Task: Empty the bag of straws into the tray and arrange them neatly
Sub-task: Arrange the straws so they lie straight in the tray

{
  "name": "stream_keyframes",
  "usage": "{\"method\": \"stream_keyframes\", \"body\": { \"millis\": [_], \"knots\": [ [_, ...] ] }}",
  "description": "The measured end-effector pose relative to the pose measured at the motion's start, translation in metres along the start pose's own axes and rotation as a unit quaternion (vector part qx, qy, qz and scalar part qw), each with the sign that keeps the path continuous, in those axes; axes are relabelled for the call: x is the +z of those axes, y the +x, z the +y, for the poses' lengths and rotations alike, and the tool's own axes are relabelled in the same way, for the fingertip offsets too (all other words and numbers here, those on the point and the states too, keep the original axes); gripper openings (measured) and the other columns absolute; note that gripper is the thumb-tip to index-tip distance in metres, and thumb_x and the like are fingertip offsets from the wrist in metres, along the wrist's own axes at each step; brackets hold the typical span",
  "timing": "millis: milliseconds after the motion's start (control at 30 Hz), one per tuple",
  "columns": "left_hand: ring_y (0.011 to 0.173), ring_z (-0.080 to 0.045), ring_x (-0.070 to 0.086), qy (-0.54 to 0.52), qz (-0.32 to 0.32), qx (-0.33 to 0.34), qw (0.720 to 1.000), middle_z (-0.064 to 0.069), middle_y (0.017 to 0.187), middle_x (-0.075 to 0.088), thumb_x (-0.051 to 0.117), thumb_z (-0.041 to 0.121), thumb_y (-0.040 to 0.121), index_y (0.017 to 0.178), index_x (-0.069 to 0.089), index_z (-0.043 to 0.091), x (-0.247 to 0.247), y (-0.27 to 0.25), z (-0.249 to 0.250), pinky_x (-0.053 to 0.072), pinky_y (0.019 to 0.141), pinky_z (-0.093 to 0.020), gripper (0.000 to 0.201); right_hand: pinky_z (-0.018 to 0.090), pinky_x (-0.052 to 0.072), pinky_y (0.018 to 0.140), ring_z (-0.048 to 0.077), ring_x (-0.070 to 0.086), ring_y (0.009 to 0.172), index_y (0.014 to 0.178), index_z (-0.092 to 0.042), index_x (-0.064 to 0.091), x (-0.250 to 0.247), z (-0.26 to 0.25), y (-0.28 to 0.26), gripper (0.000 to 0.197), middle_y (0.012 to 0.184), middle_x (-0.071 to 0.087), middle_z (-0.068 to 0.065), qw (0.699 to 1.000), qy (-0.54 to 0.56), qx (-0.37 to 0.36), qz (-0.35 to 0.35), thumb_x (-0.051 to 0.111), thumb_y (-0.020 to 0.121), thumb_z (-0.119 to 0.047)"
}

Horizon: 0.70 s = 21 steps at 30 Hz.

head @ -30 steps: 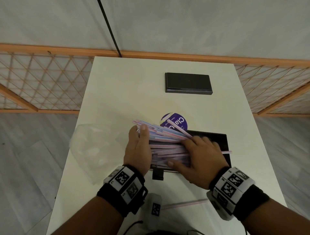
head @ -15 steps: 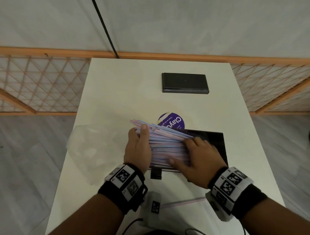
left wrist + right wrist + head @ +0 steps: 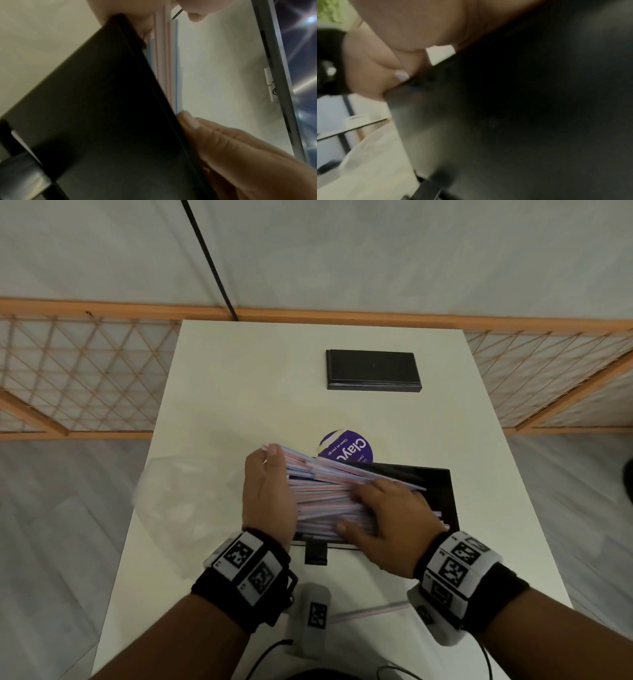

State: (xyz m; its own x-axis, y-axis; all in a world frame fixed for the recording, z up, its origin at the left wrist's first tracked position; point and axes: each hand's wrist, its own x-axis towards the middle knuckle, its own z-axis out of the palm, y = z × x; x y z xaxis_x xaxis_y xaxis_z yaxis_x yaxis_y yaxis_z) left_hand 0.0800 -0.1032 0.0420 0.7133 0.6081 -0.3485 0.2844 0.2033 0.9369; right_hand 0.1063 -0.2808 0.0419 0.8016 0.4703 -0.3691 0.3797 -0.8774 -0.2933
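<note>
A pile of pink, blue and white straws (image 3: 325, 494) lies across the left part of the black tray (image 3: 442, 484), with its left ends sticking out past the tray's edge. My left hand (image 3: 269, 491) stands flat, fingers straight, against those left ends. My right hand (image 3: 387, 515) lies palm down on top of the pile, fingers spread. The left wrist view shows the straws (image 3: 169, 56) along the black tray (image 3: 102, 121). The empty clear bag (image 3: 185, 501) lies left of the tray. One loose straw (image 3: 370, 611) lies near the table's front edge.
A purple round label (image 3: 346, 448) lies just behind the tray. A second black tray (image 3: 373, 369) sits upside down at the back of the white table (image 3: 239, 392). A small black block (image 3: 315, 554) is at the tray's front edge. Orange lattice fencing borders both sides.
My right hand has slid right along the pile, and the straws now lie a little more level. My left hand stays against their left ends.
</note>
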Motion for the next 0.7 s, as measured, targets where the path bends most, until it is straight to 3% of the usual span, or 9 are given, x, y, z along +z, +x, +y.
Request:
{"method": "stream_keyframes", "body": {
  "millis": [67,133,300,400,467,600,700],
  "knots": [
    [0.088,-0.012,0.062,-0.004,0.001,0.001,1.000,0.008,0.098,0.060,0.038,0.040,0.109,0.117,0.054,0.021,-0.002,0.001,0.000,0.050,0.080,-0.031,0.027,0.041,0.047,0.092,0.022,0.055,0.103,0.111,-0.029,0.057,-0.007,0.007,-0.002,0.071,0.107,0.057,-0.007,0.999,0.016,0.026,0.043,0.031,0.072,-0.082],
    [0.087,-0.010,0.062,-0.012,-0.002,-0.004,1.000,0.007,0.098,0.061,0.038,0.041,0.109,0.119,0.054,0.020,-0.002,0.002,0.000,0.051,0.077,-0.030,0.028,0.041,0.048,0.089,0.022,0.055,0.100,0.111,-0.027,0.057,-0.010,0.013,-0.002,0.073,0.108,0.058,-0.006,0.996,0.028,0.046,0.072,0.034,0.071,-0.083],
    [0.077,-0.002,0.056,0.016,-0.014,0.016,1.000,0.010,0.090,0.057,0.037,0.038,0.109,0.110,0.054,0.017,0.002,0.000,0.000,0.045,0.064,-0.009,0.027,0.041,0.038,0.103,0.023,0.049,0.116,0.131,-0.035,0.050,0.001,-0.001,0.002,0.083,0.122,0.054,-0.008,1.000,-0.008,0.015,-0.008,0.025,0.070,-0.085],
    [0.077,-0.007,0.056,0.026,-0.016,0.022,0.999,0.007,0.087,0.057,0.037,0.038,0.109,0.107,0.055,0.013,0.003,-0.001,0.001,0.046,0.069,-0.018,0.031,0.043,0.036,0.102,0.022,0.047,0.114,0.124,-0.037,0.052,0.003,-0.005,0.003,0.077,0.115,0.048,-0.008,0.999,-0.031,0.023,0.010,0.025,0.070,-0.086],
    [0.079,-0.009,0.058,0.027,-0.022,0.022,0.999,0.006,0.089,0.058,0.035,0.039,0.110,0.108,0.055,0.012,0.002,-0.002,0.000,0.047,0.071,-0.023,0.033,0.044,0.034,0.104,0.022,0.045,0.117,0.126,-0.037,0.049,0.004,-0.006,0.006,0.083,0.120,0.047,-0.008,0.999,-0.035,0.031,-0.002,0.021,0.068,-0.088],
    [0.083,-0.011,0.063,0.027,-0.051,0.019,0.998,0.006,0.091,0.060,0.035,0.057,0.101,0.109,0.055,0.018,0.005,-0.005,0.002,0.052,0.083,-0.039,0.044,0.047,0.032,0.105,0.025,0.045,0.123,0.131,-0.037,0.046,0.007,-0.018,0.012,0.081,0.128,0.052,-0.009,0.999,-0.042,0.012,-0.012,0.025,0.072,-0.088],
    [0.080,-0.006,0.065,-0.013,-0.051,0.045,0.998,0.004,0.091,0.061,0.039,0.049,0.104,0.102,0.057,0.021,0.004,-0.009,0.005,0.053,0.079,-0.035,0.033,0.046,0.033,0.099,0.024,0.047,0.113,0.119,-0.037,0.051,0.004,-0.024,0.013,0.070,0.113,0.051,-0.006,0.999,-0.047,0.011,0.013,0.034,0.071,-0.084]
  ]
}}
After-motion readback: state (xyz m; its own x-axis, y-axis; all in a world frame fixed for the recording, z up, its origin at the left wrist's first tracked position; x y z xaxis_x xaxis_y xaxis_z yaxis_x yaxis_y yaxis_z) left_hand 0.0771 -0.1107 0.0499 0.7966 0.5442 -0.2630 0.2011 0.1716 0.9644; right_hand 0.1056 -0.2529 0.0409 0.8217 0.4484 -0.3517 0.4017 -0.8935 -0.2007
